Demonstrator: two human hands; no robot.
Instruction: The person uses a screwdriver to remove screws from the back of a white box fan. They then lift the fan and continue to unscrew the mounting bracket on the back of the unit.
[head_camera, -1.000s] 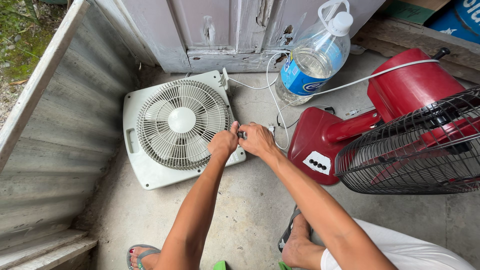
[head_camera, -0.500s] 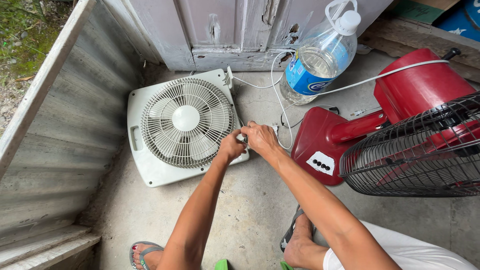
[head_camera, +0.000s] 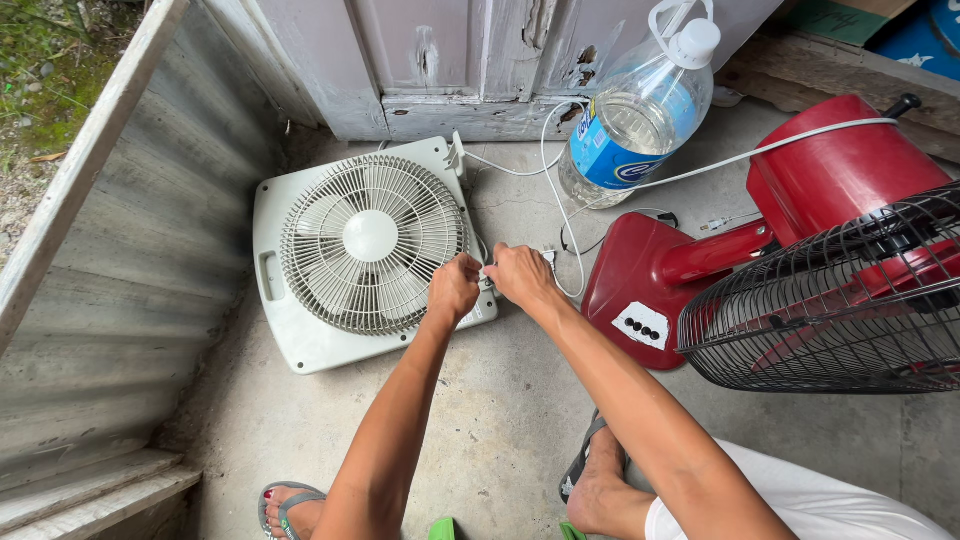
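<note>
Head view: square pale-grey plastic box fan (head_camera: 340, 260) lies flat on the concrete floor (head_camera: 480, 430) at 10 o'clock; likely light, stiff, best gripped by its frame. Left hand (head_camera: 453, 288) and right hand (head_camera: 520, 276) meet at its corner, fingers pinched shut, held item hidden. Clear plastic water jug (head_camera: 640, 110) at 1 o'clock, partly filled.

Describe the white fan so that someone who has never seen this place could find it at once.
Start from the grey corrugated wall on the left; on the concrete floor beside it lies the white fan, flat, its round grille facing up. Both hands, the left hand and right hand, meet at its right edge. Unlike the red fan, it is square-framed, pale and has no stand.
</note>
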